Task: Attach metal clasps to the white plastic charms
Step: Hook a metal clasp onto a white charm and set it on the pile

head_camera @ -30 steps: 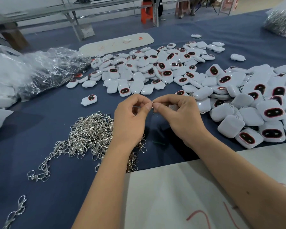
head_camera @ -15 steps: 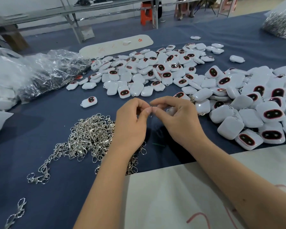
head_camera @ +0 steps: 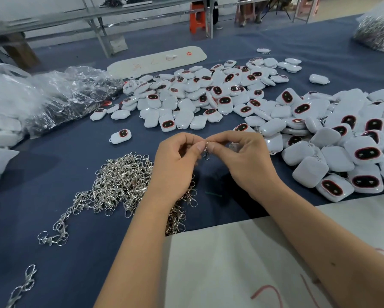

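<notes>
At table centre, the left hand (head_camera: 175, 165) and right hand (head_camera: 246, 161) pinched one small metal clasp (head_camera: 206, 152) between their fingertips. Light, stiff and likely slippery, it seemed best gripped by its ring; white charms (head_camera: 208, 96) lay heaped from twelve to three o'clock.

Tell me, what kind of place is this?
Probably a small workshop or factory assembly table. Heaps of identical white charms and a pile of metal clasps cover a long blue table, while both hands fit a clasp.
</notes>
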The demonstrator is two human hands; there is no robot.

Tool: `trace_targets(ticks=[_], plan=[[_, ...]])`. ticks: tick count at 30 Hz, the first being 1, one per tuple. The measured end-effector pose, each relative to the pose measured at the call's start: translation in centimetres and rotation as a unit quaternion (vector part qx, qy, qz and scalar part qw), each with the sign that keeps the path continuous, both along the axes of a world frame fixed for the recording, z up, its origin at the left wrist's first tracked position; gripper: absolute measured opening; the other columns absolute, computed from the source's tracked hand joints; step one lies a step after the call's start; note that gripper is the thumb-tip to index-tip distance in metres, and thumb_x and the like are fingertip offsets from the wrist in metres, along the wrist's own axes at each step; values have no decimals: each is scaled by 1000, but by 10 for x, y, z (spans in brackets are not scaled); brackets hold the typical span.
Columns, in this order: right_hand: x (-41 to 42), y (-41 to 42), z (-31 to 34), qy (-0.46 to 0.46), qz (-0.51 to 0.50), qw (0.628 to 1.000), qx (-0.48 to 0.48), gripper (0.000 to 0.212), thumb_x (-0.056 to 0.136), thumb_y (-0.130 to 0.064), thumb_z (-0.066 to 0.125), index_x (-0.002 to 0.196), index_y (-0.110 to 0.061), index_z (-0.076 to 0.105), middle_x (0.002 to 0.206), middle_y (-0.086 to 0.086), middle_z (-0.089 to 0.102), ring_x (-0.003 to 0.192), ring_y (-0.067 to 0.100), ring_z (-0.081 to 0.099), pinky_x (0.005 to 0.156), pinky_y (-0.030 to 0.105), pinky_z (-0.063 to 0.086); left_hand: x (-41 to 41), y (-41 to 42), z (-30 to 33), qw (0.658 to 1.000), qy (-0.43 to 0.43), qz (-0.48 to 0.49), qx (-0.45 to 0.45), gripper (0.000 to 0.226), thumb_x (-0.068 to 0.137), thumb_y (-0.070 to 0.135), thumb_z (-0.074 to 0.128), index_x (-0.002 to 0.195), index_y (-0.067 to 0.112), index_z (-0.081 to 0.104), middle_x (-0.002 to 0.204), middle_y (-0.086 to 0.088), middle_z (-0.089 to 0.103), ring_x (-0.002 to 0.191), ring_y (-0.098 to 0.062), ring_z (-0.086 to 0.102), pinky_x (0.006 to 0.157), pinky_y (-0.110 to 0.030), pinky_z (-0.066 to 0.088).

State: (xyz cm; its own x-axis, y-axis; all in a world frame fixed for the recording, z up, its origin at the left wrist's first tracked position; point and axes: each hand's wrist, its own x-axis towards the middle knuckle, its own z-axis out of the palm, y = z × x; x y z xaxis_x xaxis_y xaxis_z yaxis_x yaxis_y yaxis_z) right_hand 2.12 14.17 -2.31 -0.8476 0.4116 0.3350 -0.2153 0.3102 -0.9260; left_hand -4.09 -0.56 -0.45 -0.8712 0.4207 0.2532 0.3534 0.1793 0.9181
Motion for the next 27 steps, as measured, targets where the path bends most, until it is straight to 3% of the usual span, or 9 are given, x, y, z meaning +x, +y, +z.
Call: trace_targets(ticks=[5, 8, 13, 18, 23, 25, 27], plan=[[-1, 2, -1, 13, 19, 999, -32, 12, 91, -7, 75, 91, -16, 83, 81, -7, 79, 77, 0, 68, 76, 11, 49, 0, -1, 2, 999, 40, 5, -20, 18, 96, 11, 67, 87, 25, 72, 76, 17, 69, 72, -5, 61, 74, -29, 55], [-1, 3, -1, 12, 26, 999, -38, 12, 91, -8, 75, 91, -18, 83, 80, -9, 78, 75, -1, 67, 75, 11, 48, 3, 0, 3, 995, 87, 11, -44, 17, 96, 10, 67, 88, 24, 70, 77, 18, 68, 72, 1, 60, 73, -17, 48], [0, 4, -3, 13, 11, 1000, -27, 8, 91, -12, 77, 91, -19, 82, 54, -22, 60, 47, -1, 46, 53, 4, 36, 8, 5, 3, 977, 196, 38, -71, 9, 96, 5, 63, 91, 12, 66, 86, 7, 64, 79, -4, 56, 73, -11, 40], [-1, 2, -3, 14, -10, 999, -34, 8, 90, -14, 80, 89, -21, 82, 47, -20, 46, 46, 4, 32, 49, 8, 28, 9, 8, 2, 979, 183, 54, -69, 10, 97, 4, 60, 92, 11, 66, 82, 11, 60, 77, -5, 55, 71, -13, 40], [0, 1, -3, 27, -13, 999, -39, 7, 89, -9, 79, 89, -16, 82, 54, -16, 58, 49, 3, 38, 53, 8, 33, 7, 9, 1, 980, 181, 48, -71, 12, 97, 4, 59, 91, 10, 65, 78, 14, 59, 76, -8, 56, 71, -21, 43], [1, 0, -1, 31, -8, 998, -46, 9, 89, -10, 79, 90, -18, 83, 61, -6, 67, 55, 14, 47, 59, 11, 41, 8, 10, 0, 980, 182, 59, -60, 12, 98, 4, 58, 90, 11, 65, 79, 11, 61, 77, -11, 58, 71, -25, 46], [1, 0, 0, 40, -5, 997, -68, 11, 90, -8, 78, 89, -18, 83, 56, -8, 61, 53, 8, 43, 59, 11, 42, 10, 14, -2, 983, 172, 62, -32, 14, 99, 4, 58, 90, 13, 65, 79, 7, 65, 76, -14, 61, 72, -33, 51]])
